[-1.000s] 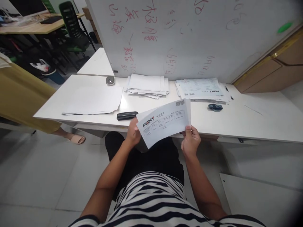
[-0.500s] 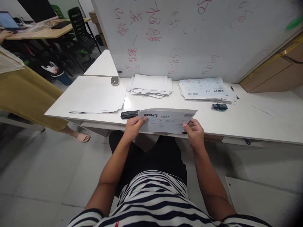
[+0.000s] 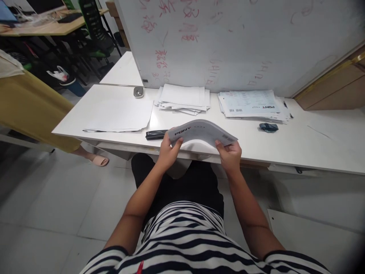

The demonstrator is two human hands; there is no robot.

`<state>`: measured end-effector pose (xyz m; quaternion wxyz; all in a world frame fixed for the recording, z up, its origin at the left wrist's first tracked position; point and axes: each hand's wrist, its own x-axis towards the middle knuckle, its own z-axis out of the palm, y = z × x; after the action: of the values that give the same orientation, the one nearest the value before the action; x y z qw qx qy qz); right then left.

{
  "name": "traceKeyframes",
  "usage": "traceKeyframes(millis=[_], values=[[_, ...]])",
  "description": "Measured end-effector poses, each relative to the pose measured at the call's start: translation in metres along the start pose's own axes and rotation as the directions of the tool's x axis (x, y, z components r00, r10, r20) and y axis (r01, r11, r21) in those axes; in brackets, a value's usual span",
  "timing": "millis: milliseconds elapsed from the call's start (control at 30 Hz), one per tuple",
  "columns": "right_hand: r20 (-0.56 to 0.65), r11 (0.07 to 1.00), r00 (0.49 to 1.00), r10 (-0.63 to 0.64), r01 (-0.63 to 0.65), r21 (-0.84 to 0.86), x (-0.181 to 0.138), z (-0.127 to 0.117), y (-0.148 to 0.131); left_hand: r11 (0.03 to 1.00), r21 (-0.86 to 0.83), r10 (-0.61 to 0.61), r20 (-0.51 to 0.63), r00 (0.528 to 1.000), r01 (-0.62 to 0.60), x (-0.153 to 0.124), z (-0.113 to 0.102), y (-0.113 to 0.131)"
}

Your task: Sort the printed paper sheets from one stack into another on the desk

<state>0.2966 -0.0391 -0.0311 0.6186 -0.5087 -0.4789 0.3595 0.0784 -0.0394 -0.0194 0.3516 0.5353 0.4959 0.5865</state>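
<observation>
A stack of printed sheets (image 3: 201, 131) headed "PONY" is bent upward in an arch over the desk's front edge. My left hand (image 3: 169, 151) pinches its left end, thumb on the near side. At the right end my right hand (image 3: 229, 153) grips it the same way, fingers behind the paper. Just left of the sheets lies a black stapler-like object (image 3: 156, 135), partly hidden by my left hand. Farther back on the desk are a pile of blank-faced papers (image 3: 182, 95) and a pile of printed PONY forms (image 3: 248, 103).
The white desk (image 3: 308, 148) backs onto a whiteboard (image 3: 228, 42) with red writing. Large white sheets (image 3: 119, 114), a small grey device (image 3: 138, 92) and a dark crumpled item (image 3: 268, 127) lie on it. A cardboard box (image 3: 336, 87) stands right. A person in a yellow skirt (image 3: 31, 106) is at left.
The sheets went from nearly flat to bent in an arch, as my two hands came closer together. The camera view has shifted slightly.
</observation>
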Motion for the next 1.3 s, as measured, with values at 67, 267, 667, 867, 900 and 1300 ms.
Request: traceKeyframes(millis=[67, 267, 667, 867, 900, 1300], values=[[-0.004, 1.0, 1.0, 0.016, -0.016, -0.016, 0.0, 0.002, 0.001, 0.997, 0.073, 0.032, 0.004, 0.999, -0.032, -0.002, 0.0, -0.004], [0.006, 0.982, 0.993, 0.121, -0.119, -0.145, -0.001, 0.006, 0.011, 0.992, 0.108, -0.056, -0.032, 0.998, 0.059, -0.003, 0.004, -0.029], [0.035, 0.981, 0.982, 0.186, -0.184, -0.06, -0.016, -0.042, 0.013, 0.642, 0.703, 0.168, 0.259, 0.951, -0.305, 0.015, -0.043, 0.008], [0.109, 0.863, 0.874, 0.473, -0.485, 0.143, -0.033, -0.045, 0.024, 0.366, 0.897, 0.068, 0.241, 0.968, -0.249, 0.04, -0.066, -0.018], [0.126, 0.839, 0.851, 0.51, -0.524, 0.144, -0.036, -0.044, 0.024, 0.36, 0.9, 0.054, 0.244, 0.968, -0.247, 0.042, -0.068, -0.021], [0.275, 0.801, 0.79, 0.548, -0.59, 0.099, -0.049, -0.022, 0.024, 0.453, 0.854, 0.065, 0.254, 0.965, -0.255, 0.045, -0.074, -0.025]])
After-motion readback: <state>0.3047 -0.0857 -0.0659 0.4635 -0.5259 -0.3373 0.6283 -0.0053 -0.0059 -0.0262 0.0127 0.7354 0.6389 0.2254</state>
